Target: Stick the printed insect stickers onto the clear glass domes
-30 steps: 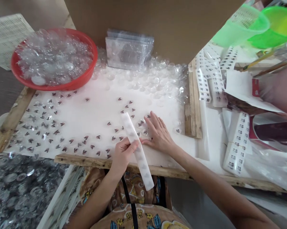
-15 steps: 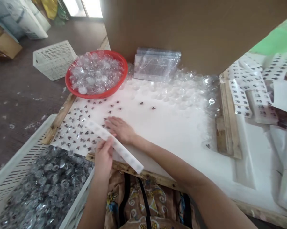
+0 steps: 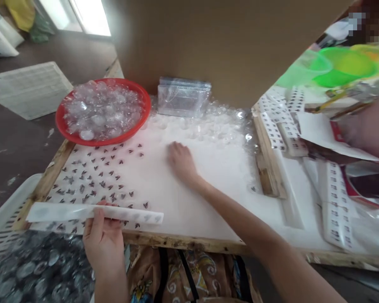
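Observation:
My left hand [image 3: 102,235] pinches a long white sticker strip [image 3: 63,212] between thumb and fingers, near the table's front left. Faint dark marks show through the strip. Beneath and behind it, small dark fly-shaped prints [image 3: 102,184] on clear pieces are scattered over the white tabletop [image 3: 164,185]. My right hand [image 3: 183,162] is over the middle of the table, palm down, its blurred fingers pointing toward the clear round plastic pieces [image 3: 205,128] at the back. Whether anything is between those fingers is hidden.
A red basin [image 3: 139,128] of clear pieces stands back left, beside a clear plastic box [image 3: 183,99]. A cardboard panel [image 3: 189,46] rises behind. Wooden edging [image 3: 189,242] borders the table. Printed sticker sheets [image 3: 334,206] lie right; a white crate [image 3: 6,208] holds clear pieces lower left.
My right hand has moved away from the printed pieces toward the back middle of the table. My left hand has shifted left, and the strip has swung from slanting to nearly level. The view has turned right.

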A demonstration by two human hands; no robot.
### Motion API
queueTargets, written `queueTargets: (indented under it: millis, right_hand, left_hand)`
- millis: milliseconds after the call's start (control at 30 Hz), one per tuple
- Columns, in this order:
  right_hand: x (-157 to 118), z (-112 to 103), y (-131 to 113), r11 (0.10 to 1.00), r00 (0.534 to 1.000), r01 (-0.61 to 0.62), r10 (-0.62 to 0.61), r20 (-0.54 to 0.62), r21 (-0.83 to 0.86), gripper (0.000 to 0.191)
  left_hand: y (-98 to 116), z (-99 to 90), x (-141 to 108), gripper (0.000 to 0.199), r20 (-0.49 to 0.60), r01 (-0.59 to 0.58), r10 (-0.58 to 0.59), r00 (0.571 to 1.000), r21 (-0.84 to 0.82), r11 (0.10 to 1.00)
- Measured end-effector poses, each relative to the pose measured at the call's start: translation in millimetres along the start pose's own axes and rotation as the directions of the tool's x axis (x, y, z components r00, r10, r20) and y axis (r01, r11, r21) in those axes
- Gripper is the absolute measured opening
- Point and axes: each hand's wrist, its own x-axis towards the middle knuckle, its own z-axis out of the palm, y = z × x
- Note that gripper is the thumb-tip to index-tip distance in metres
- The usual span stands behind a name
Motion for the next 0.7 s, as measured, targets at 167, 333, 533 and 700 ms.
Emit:
queueTargets:
  millis: [167, 333, 533, 700]
  right_hand:
    - [-18, 52, -90, 0.9, 0.881, 0.396, -0.429, 0.198, 0.184, 0.046]
    - [-9, 33, -83, 0.845, 0.873, 0.47, -0.487, 0.006, 0.254, 0.043]
    - [33, -59, 73, 0.996, 0.939, -0.084, 0.087, -0.334, 0.024, 0.052]
    - [35, -93, 150, 0.927, 0.867, -0.368, 0.311, -0.39, -0.079, 0.06]
  left_hand:
    - [1, 4.4, -6, 0.02, 0.0, 0.017, -0.017, 1.0, 0.0, 1.0]
    - [6, -11.3, -11, 0.019, -0.061, 0.014, -0.01, 0.998, 0.073, 0.997]
    - [-10, 1.2, -15, 0.024, -0.04, 0.124, -0.122, 0.992, 0.047, 0.991]
    - [-36, 23.3, -23, 0.035, 0.108, 0.218, -0.223, 0.969, 0.054, 0.974]
